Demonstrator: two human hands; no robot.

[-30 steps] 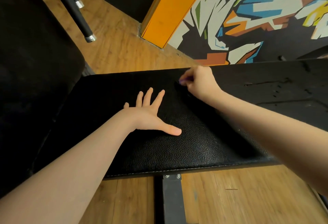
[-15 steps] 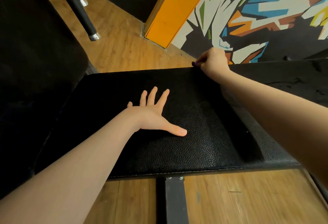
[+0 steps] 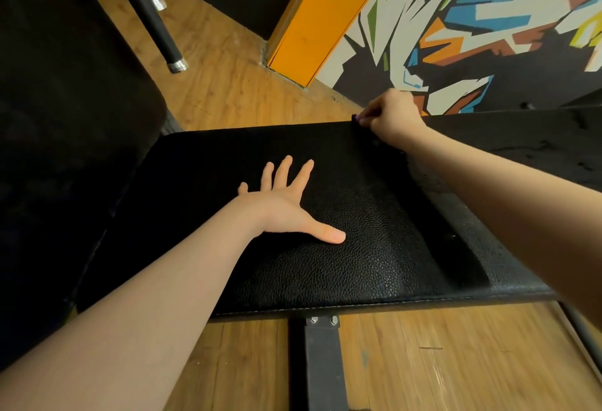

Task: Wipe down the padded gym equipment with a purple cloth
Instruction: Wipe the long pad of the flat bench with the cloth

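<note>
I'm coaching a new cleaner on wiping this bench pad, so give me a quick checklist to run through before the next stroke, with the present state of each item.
1. Cloth in hand: ok. The right hand grips the purple cloth; only a small tip shows.
2. Cloth touching the pad: cannot tell; the hand hides it at the far edge of the black pad.
3. Pad steadied: ok. The left hand rests flat, fingers spread, near the pad's middle.
4. Wiping path clear: not ok; the left hand lies on the surface.
5. Cloth clean or damp enough: cannot tell.
</note>
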